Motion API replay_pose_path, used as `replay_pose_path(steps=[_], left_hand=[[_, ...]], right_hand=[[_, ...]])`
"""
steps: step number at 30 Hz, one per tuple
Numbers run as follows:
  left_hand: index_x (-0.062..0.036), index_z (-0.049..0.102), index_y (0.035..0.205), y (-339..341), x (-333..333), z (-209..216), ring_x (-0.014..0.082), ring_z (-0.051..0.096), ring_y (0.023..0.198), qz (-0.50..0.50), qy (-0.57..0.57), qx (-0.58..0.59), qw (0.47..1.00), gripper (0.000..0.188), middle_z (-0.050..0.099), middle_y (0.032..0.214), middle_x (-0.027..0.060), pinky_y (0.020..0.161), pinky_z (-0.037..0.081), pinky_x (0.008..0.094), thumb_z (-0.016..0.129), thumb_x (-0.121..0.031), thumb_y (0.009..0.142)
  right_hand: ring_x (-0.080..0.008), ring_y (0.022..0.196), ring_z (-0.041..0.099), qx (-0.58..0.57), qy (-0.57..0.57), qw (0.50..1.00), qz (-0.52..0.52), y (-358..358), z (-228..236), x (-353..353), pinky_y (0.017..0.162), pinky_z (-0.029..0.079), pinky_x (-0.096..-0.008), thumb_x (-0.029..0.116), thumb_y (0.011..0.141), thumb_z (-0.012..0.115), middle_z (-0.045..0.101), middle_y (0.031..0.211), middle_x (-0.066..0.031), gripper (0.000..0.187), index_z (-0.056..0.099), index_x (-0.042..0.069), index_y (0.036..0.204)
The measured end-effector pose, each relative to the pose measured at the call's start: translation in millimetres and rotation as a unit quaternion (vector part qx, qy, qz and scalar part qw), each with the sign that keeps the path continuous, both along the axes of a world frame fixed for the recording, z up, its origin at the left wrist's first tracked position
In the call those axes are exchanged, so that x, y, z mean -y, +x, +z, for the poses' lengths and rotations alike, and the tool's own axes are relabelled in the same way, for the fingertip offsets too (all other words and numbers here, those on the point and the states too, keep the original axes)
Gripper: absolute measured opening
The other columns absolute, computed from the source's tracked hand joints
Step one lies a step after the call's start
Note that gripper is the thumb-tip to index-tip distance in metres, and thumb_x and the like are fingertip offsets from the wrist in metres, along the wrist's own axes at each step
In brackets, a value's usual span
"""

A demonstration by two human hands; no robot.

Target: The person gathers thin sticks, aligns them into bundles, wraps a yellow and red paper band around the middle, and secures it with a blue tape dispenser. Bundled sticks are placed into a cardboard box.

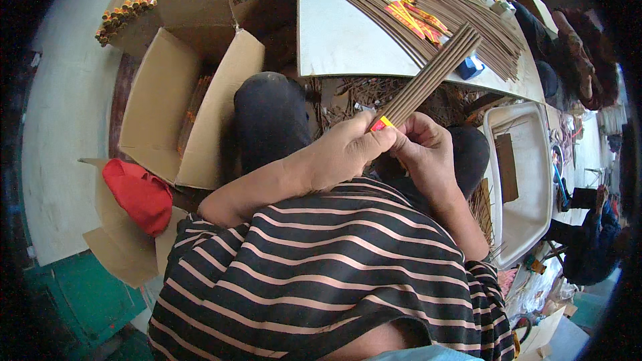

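A bundle of brown incense sticks [435, 73] slants up and to the right, held over my lap. My left hand [341, 150] is wrapped round its lower end, where a red and yellow paper band [382, 124] shows. My right hand [424, 150] is closed with thumb and fingertips pinched together against that same end; what lies between them, if anything, is hidden. On the white table [328, 47] ahead, loose incense sticks [455, 7] are spread in a fan. Red and yellow paper bands [411, 20] lie on top of them.
An open cardboard box [157, 103] with bundles inside stands at my left, a red cloth [137, 197] near it. Banded bundles [134, 7] are stacked at the far left. A white plastic tub [528, 214] is at my right. Other people [592, 234] sit at the right edge.
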State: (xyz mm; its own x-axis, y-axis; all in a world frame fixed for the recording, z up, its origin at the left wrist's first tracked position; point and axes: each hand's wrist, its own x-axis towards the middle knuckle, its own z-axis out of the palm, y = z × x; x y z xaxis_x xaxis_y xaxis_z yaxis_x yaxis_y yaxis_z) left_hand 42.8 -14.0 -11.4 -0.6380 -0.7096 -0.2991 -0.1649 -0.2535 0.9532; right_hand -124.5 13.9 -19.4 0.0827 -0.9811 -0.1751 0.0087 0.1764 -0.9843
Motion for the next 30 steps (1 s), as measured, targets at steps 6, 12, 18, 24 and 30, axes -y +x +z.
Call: replay_pose_path(steps=[6, 12, 18, 24, 30], left_hand=[[-0.0039, 0.046, 0.097, -2.6, -2.3, -6.7, 0.0055, 0.039, 0.047, 0.0, 0.015, -0.05, 0.999, 0.042, 0.041, 0.059, -0.0012, 0.043, 0.034, 0.0185, 0.025, -0.041, 0.096], [-0.0059, 0.047, 0.098, -0.1, -2.9, -5.6, 0.0047, 0.039, 0.045, 0.006, 0.077, -0.078, 0.994, 0.04, 0.043, 0.059, -0.0006, 0.04, 0.034, 0.0157, 0.024, -0.039, 0.097], [-0.006, 0.046, 0.097, -0.6, -2.0, -3.7, 0.0049, 0.039, 0.045, 0.013, 0.112, -0.102, 0.988, 0.04, 0.043, 0.06, -0.0005, 0.041, 0.034, 0.0156, 0.024, -0.039, 0.097], [-0.0053, 0.047, 0.096, 0.4, 0.7, -2.4, 0.0059, 0.041, 0.048, 0.031, 0.026, -0.055, 0.998, 0.038, 0.044, 0.062, 0.0007, 0.044, 0.036, 0.0169, 0.028, -0.038, 0.096], [0.0015, 0.048, 0.106, -6.0, -2.1, -4.2, 0.0207, 0.055, 0.069, 0.089, -0.128, 0.027, 0.987, 0.041, 0.055, 0.073, 0.011, 0.062, 0.046, 0.0265, 0.031, -0.035, 0.096]], right_hand=[[-0.0041, 0.06, 0.044, -0.023, 0.009, 1.0, 0.016, -1.9, 5.6, -0.9, 0.052, 0.036, -0.0177, 0.017, 0.082, 0.065, 0.053, 0.069, 0.0024, 0.019, 0.057, 0.0, 0.08], [-0.005, 0.062, 0.046, -0.031, 0.038, 0.998, 0.03, -3.5, 11.5, 0.8, 0.053, 0.038, -0.019, 0.019, 0.081, 0.066, 0.054, 0.069, 0.0015, 0.021, 0.057, 0.001, 0.078], [-0.0063, 0.064, 0.047, 0.013, 0.002, 0.999, 0.034, -6.6, -1.6, 4.6, 0.056, 0.04, -0.0191, 0.019, 0.078, 0.07, 0.054, 0.07, 0.0004, 0.024, 0.053, 0.003, 0.075], [-0.0082, 0.064, 0.046, -0.035, -0.108, 0.992, -0.059, 0.0, -11.4, 16.0, 0.057, 0.04, -0.0204, 0.02, 0.068, 0.077, 0.049, 0.069, 0.0009, 0.034, 0.048, 0.005, 0.072], [-0.0078, 0.065, 0.047, -0.066, -0.06, 0.996, -0.023, -2.0, -0.1, 9.0, 0.057, 0.04, -0.0215, 0.017, 0.073, 0.073, 0.053, 0.071, -0.0009, 0.023, 0.058, 0.0, 0.075]])
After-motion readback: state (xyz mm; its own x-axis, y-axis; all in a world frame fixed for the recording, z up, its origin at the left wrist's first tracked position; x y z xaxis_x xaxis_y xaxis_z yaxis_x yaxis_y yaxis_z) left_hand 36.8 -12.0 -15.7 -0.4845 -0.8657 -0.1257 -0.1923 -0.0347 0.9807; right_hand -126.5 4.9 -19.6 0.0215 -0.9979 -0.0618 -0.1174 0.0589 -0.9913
